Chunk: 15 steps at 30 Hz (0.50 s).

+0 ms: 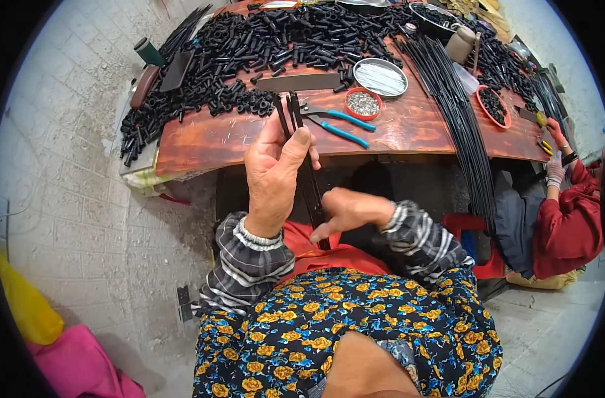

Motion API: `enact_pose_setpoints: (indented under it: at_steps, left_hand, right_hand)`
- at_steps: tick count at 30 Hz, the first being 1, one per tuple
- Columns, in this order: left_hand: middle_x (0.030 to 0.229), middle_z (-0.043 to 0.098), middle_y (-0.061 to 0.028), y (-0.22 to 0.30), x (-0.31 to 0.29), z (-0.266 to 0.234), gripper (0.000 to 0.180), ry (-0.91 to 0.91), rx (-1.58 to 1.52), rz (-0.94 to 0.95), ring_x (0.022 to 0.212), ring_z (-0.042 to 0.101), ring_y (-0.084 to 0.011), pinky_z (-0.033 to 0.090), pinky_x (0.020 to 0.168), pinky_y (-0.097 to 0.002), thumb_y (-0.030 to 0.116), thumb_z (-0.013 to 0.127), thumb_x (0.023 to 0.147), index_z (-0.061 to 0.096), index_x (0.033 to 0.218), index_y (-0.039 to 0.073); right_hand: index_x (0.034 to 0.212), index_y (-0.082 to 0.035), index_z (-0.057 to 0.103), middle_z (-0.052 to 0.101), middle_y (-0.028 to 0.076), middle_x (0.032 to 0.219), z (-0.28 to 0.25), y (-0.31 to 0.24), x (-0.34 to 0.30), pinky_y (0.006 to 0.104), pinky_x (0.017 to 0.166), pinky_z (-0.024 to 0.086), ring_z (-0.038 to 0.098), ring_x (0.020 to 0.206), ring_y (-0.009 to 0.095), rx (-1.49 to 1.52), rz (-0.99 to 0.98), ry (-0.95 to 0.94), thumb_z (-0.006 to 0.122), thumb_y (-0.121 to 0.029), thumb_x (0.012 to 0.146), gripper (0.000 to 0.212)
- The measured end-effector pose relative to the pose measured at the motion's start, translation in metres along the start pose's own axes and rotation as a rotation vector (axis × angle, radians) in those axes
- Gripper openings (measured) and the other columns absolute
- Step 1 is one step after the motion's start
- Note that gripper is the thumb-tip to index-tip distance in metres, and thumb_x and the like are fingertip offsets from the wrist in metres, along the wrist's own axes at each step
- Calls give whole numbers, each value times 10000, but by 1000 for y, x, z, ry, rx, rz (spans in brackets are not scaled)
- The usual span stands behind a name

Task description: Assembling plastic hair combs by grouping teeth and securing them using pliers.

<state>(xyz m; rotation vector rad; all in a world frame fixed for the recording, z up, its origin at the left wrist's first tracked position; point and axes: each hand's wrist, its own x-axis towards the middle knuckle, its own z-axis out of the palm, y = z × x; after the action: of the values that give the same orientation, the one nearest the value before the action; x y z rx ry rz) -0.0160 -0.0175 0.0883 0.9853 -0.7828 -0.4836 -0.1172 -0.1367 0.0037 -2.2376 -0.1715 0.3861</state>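
A bundle of thin black rods (302,156) is held upright in the left hand (274,174), with the thumb pressed against the rods and the fingers wrapped around them. The lower part of the same bundle is gripped by the right hand (344,211), whose fingers are curled shut around it just above the lap. The rods are held in front of the body, near the edge of the brown wooden table (408,129), and their tops reach up over that edge. Just past the rod tops, pliers with blue handles (335,124) are laid on the table. Beside the pliers, a small red dish of tiny metal bits (363,103) is seen, and a round metal lid (380,77) is placed behind it. A big pile of short black tubes (262,46) is spread over the far part of the table. A long bunch of black rods (455,113) is laid across the right side. At the far right, another person in a red sleeve (571,219) is seated.
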Motion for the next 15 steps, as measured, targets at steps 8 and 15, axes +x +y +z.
enact_pose_setpoints:
  at_steps: [8, 15]
  left_hand:
    - [841, 525, -32, -2, 9, 5, 510, -135, 5, -105, 720, 518, -119, 469, 668, -264, 259, 505, 981, 364, 1382, -23]
    - [815, 542, -17, -1, 9, 12, 406, -160, -21, -145, 712, 506, -91, 451, 669, -236, 265, 542, 969, 479, 1247, -24]
  right_hand:
    - [899, -15, 694, 615, 14, 804, -142, -73, -27, 206, 515, 387, 516, 593, 73, -136, -515, 911, 719, -80, 760, 155]
    - [879, -7, 686, 608, 38, 759, -186, -89, -19, 233, 527, 412, 568, 630, 101, -195, -513, 356, 719, -29, 752, 134]
